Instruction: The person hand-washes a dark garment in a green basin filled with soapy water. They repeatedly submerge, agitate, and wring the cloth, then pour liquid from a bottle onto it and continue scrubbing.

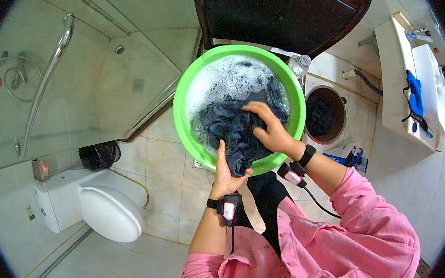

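Observation:
A bright green plastic basin [181, 121] holds foamy, soapy water [216, 79]. Dark wet cloth [225, 122], perhaps a garment, lies bunched in its front half, partly under the suds. At the near rim, my left hand [225, 173] grips a bunched end of this cloth between thumb and fingers. Over the cloth's right part is my right hand [272, 130], its fingers curved and spread with thumb apart. Whether its fingertips touch the cloth is hard to tell. Both wrists wear black straps with small cabled devices.
Behind the basin rises a dark wooden chair back [274, 9], with a clear bottle [299, 65] beside the rim. A brown bucket [338, 107] with dark cloth stands right, near a plastic bag [347, 157] and a washbasin [429, 91]. Leftward are a toilet [111, 214], black wastebasket [99, 155] and glass shower screen [52, 127].

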Motion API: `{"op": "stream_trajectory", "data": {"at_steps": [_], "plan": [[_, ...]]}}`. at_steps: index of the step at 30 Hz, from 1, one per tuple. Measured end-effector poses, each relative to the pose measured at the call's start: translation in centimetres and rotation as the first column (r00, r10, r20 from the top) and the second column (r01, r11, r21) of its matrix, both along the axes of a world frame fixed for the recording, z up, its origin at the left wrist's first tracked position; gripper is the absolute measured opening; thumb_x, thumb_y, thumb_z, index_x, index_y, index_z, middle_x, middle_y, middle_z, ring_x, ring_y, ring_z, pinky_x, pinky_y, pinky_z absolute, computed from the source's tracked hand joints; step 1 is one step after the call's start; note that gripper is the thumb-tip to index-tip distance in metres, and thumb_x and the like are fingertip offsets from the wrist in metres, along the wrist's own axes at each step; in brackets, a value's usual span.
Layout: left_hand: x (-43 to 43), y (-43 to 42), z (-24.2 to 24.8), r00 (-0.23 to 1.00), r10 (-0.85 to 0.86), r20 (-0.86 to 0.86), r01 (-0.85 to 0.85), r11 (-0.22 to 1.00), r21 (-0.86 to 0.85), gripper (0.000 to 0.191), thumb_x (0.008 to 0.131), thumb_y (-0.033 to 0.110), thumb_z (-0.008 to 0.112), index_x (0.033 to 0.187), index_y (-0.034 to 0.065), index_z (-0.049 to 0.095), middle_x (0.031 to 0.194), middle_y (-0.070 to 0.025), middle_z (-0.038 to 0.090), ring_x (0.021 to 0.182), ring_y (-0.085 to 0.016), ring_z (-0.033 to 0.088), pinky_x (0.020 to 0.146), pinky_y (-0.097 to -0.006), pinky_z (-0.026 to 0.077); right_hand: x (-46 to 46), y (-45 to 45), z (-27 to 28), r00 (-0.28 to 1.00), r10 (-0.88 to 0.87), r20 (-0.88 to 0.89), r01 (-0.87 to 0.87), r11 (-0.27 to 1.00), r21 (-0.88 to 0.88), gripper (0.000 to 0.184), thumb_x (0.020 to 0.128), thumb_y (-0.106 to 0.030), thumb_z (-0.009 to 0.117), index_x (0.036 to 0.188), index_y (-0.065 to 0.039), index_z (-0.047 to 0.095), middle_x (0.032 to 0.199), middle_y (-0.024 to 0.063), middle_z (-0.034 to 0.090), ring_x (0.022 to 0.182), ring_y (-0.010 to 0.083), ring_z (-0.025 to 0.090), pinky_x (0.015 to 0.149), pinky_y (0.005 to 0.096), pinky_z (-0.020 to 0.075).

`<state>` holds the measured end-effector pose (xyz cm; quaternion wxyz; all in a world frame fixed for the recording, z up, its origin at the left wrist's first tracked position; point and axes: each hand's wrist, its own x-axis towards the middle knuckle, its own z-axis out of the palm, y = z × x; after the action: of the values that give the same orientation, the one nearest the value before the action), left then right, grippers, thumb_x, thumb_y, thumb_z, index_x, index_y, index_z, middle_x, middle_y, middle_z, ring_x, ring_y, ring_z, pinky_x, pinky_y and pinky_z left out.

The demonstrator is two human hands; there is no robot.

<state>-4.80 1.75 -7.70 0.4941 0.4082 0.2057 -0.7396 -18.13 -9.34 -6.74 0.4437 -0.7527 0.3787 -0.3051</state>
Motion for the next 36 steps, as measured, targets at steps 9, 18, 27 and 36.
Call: {"op": "stream_trajectory", "data": {"at_steps": [9, 18, 27, 36], "plan": [[-1.6, -3.5, -1.9, 0.886, -0.294, 0.359, 0.279, 0.956, 0.095, 0.025, 0.092, 0.033, 0.039, 0.095, 0.0116, 0.051, 0.082, -0.0013, 0.055, 0.075, -0.013, 0.055, 0.051, -0.0304, 0.044, 0.9, 0.7, -1.9, 0.986, 0.158, -0.046, -0.159, 0.987, -0.030, 0.025, 0.082, -0.005, 0.056, 0.103, 0.001, 0.044, 0.092, 0.0203, 0.043, 0.085, 0.0365, 0.046, 0.078, 0.0398, 0.0390], [-0.9, -3.1, 0.1, 0.774, 0.006, 0.633, 0.220, 0.935, -0.279, 0.024, 0.092, 0.025, 0.050, 0.103, 0.0042, 0.046, 0.095, -0.0031, 0.057, 0.081, -0.012, 0.056, 0.068, -0.0253, 0.047, -3.5, 1.2, -1.9, 0.894, -0.322, 0.313, -0.173, 0.396, 0.902, 0.080, 0.088, -0.050, 0.047, 0.141, -0.003, 0.008, 0.138, 0.0171, 0.031, 0.121, 0.0256, 0.039, 0.097, 0.0382, 0.0378], [-5.4, 0.0, -2.5, 0.515, -0.179, 0.838, 0.742, 0.584, -0.331, 0.057, 0.080, -0.001, 0.047, 0.135, 0.0009, 0.032, 0.139, -0.0145, 0.034, 0.132, -0.024, 0.026, 0.107, -0.0344, 0.021, -4.6, 5.2, -2.2, 0.869, -0.494, 0.027, 0.032, 0.111, 0.993, 0.048, 0.077, -0.020, 0.070, 0.114, -0.011, 0.041, 0.103, 0.0084, 0.056, 0.091, 0.0182, 0.057, 0.070, 0.0368, 0.0505], [-0.9, -5.0, -2.5, 0.994, 0.050, -0.097, -0.074, 0.960, -0.269, 0.053, 0.085, 0.046, 0.054, 0.119, 0.0059, 0.049, 0.123, -0.0126, 0.050, 0.112, -0.029, 0.049, 0.096, -0.0487, 0.037, -13.1, 1.5, 2.3, 0.987, 0.161, -0.024, -0.103, 0.731, 0.674, 0.040, 0.073, -0.011, 0.067, 0.111, -0.003, 0.055, 0.089, -0.0001, 0.059, 0.077, 0.0074, 0.050, 0.069, 0.0235, 0.0449]]}}
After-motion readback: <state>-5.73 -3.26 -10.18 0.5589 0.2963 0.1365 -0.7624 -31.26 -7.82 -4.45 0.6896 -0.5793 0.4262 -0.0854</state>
